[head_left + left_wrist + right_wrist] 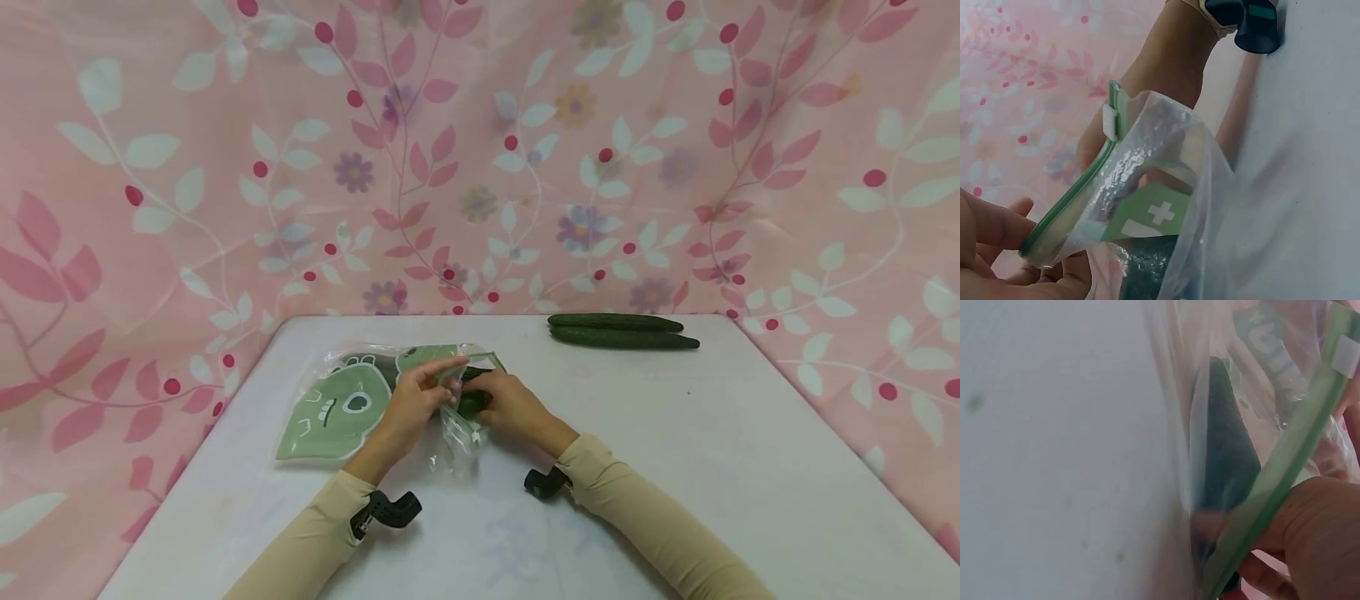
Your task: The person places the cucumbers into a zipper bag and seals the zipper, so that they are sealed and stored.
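A clear zip bag (pixel 330 421) printed with a green cartoon face lies on the left-centre of the table, its mouth towards the right. My left hand (pixel 408 408) pinches the bag's green-edged rim (pixel 1072 197) between thumb and fingers. At the opening, my right hand (pixel 517 408) grips a dark green cucumber (pixel 1225 437), whose far part lies inside the bag. The cucumber's near end is mostly hidden by the right fingers. A white slider (pixel 1346 356) sits on the zip strip.
Two more cucumbers (pixel 622 337) lie side by side near the table's back edge, right of centre. The white-covered table (pixel 712 467) meets a pink floral curtain (pixel 480 167) behind. Black wrist cameras (pixel 397 508) are strapped below both hands.
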The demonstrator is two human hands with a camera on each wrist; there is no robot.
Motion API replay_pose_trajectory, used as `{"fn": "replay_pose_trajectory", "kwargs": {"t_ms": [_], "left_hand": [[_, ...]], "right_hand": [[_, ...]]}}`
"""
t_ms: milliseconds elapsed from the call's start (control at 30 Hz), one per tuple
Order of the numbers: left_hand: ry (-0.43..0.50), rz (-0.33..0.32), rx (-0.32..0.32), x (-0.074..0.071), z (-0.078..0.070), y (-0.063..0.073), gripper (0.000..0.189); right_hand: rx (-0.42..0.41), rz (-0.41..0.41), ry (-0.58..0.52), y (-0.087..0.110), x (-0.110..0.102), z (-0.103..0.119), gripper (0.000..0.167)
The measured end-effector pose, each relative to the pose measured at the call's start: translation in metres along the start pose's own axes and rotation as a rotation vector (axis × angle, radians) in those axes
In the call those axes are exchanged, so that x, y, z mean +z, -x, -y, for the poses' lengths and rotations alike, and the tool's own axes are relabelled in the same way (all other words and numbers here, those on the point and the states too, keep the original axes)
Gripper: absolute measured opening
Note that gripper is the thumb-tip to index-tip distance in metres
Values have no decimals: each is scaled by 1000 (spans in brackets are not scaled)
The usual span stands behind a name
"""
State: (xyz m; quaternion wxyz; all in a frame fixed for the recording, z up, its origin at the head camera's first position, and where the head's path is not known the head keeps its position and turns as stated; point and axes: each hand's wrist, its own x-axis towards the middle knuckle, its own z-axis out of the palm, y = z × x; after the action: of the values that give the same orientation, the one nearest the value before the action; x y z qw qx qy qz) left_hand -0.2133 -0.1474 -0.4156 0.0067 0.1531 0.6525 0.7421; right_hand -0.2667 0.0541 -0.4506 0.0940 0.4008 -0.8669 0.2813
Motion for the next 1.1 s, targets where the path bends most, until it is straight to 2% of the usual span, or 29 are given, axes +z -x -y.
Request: {"fn": "replay_pose_trajectory", "kwargs": {"t_ms": [167,367,600,767,900,1000,1100], "left_hand": [[-66,-30,-7,-3,-3,0,49],[-102,-17,-25,-2,-4,-1,43],[-221,-37,-43,-1,-6,-3,38],[-278,-30,-60,-1,-5,-3,39],[-425,-34,-52,-2,-1,-2,40],[-618,-29,-10,-2,0,-1,37],[-800,-19,46,-1,0,0,36]], "right_hand": [[-22,50,26,3,-4,-5,51],[-29,93,27,10,-9,-6,58],[-54,159,40,18,-18,-14,66],[-27,207,49,19,-22,-26,67],[-15,216,-1,19,-22,-33,67],[-32,198,-30,23,-21,-36,64],[-49,142,-47,29,-24,-39,60]]}}
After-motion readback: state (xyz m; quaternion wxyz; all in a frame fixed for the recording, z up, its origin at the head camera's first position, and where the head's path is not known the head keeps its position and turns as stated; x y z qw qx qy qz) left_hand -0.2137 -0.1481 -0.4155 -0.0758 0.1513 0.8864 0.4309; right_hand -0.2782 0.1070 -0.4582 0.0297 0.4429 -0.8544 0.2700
